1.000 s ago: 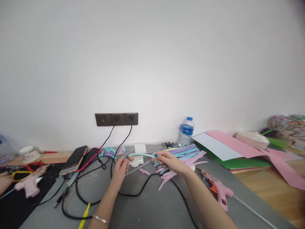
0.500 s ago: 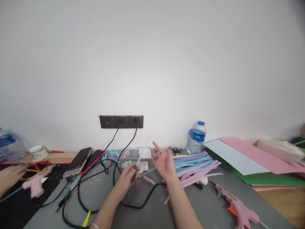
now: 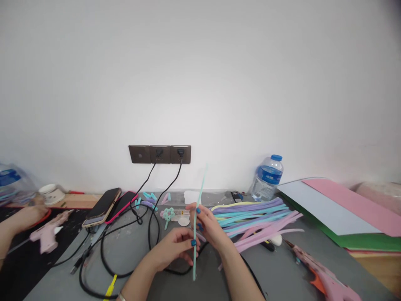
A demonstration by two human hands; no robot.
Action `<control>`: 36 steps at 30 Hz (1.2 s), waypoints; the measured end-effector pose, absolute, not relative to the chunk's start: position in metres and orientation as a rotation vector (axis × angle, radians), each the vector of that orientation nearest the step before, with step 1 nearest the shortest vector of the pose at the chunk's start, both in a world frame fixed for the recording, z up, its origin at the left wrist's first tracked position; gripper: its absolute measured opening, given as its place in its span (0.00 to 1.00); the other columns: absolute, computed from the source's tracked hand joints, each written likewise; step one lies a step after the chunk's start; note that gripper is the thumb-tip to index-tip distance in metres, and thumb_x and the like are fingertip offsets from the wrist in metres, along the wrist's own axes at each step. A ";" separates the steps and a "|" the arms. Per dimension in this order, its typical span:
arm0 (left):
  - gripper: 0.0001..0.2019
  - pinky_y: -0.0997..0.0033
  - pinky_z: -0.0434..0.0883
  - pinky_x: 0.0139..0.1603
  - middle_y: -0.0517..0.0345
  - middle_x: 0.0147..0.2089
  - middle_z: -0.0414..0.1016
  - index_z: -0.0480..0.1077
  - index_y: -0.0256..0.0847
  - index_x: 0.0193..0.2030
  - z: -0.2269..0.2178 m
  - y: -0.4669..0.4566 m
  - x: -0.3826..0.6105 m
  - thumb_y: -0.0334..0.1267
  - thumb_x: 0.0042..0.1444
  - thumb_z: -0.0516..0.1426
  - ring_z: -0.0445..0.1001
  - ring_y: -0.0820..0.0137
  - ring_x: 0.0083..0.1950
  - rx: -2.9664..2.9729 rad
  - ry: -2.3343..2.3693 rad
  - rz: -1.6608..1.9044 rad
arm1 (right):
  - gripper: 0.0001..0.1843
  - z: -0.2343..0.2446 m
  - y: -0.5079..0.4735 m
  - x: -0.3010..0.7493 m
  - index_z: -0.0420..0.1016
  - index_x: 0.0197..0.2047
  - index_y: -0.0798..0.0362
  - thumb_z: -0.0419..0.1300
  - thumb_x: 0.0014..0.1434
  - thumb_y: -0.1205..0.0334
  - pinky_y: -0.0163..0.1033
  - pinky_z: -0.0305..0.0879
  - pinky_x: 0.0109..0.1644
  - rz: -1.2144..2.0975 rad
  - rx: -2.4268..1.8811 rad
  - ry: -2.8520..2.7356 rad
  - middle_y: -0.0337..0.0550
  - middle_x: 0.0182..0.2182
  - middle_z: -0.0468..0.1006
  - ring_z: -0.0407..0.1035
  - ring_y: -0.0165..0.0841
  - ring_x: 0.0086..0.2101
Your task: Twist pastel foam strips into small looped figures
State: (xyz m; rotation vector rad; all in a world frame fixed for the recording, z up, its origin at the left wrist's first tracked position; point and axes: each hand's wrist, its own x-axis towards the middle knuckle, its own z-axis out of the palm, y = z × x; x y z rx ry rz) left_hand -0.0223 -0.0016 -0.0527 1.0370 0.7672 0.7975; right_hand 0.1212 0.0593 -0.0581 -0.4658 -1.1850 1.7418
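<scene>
My left hand and my right hand meet over the grey mat, both pinched on a long light-blue pipe cleaner that stands nearly upright between them. The left fingers grip it low down, the right fingers a little higher. Its top reaches up in front of the wall. To the right of my hands lies a pile of pipe cleaners in purple, blue, pink and yellow. A small twisted blue and pink piece rests just beyond my left hand.
Black cables loop across the mat from a wall socket. Two phones lie at the left, a water bottle and coloured paper sheets at the right, a pink glue gun at the lower right. Another person's hand is by a second glue gun.
The pipe cleaner went from held level between both hands to upright. My right hand let go and opened half a second ago, and now grips it again above the left.
</scene>
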 end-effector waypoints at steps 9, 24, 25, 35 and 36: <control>0.15 0.77 0.72 0.23 0.60 0.25 0.69 0.72 0.36 0.28 -0.053 0.005 -0.025 0.45 0.41 0.68 0.71 0.73 0.28 0.911 0.904 0.996 | 0.15 -0.059 0.060 0.120 0.73 0.33 0.53 0.64 0.53 0.49 0.32 0.54 0.24 1.471 -0.668 -1.280 0.33 0.18 0.67 0.58 0.26 0.19; 0.14 0.78 0.74 0.29 0.59 0.27 0.75 0.76 0.36 0.29 -0.052 0.018 -0.043 0.42 0.38 0.70 0.74 0.73 0.30 0.677 1.002 1.688 | 0.10 -0.064 0.049 0.102 0.72 0.26 0.52 0.65 0.54 0.58 0.37 0.63 0.37 1.238 -0.583 -1.429 0.44 0.33 0.73 0.68 0.35 0.35; 0.15 0.78 0.74 0.30 0.60 0.27 0.75 0.76 0.36 0.29 -0.052 0.019 -0.042 0.42 0.37 0.70 0.74 0.74 0.30 0.666 1.000 1.718 | 0.11 -0.064 0.048 0.100 0.72 0.26 0.53 0.65 0.54 0.57 0.36 0.63 0.34 1.257 -0.596 -1.422 0.43 0.32 0.74 0.68 0.33 0.32; 0.17 0.77 0.73 0.28 0.60 0.27 0.75 0.75 0.35 0.30 -0.052 0.022 -0.051 0.42 0.35 0.70 0.74 0.74 0.28 0.611 1.005 1.758 | 0.16 -0.071 0.048 0.096 0.66 0.27 0.52 0.66 0.52 0.51 0.29 0.55 0.18 1.502 -0.675 -1.212 0.32 0.16 0.69 0.60 0.23 0.14; 0.16 0.77 0.73 0.28 0.60 0.27 0.75 0.75 0.35 0.30 -0.052 0.022 -0.051 0.42 0.35 0.70 0.74 0.74 0.28 0.614 1.005 1.751 | 0.17 -0.071 0.048 0.097 0.66 0.27 0.53 0.67 0.51 0.51 0.29 0.55 0.18 1.533 -0.672 -1.169 0.32 0.16 0.70 0.60 0.23 0.15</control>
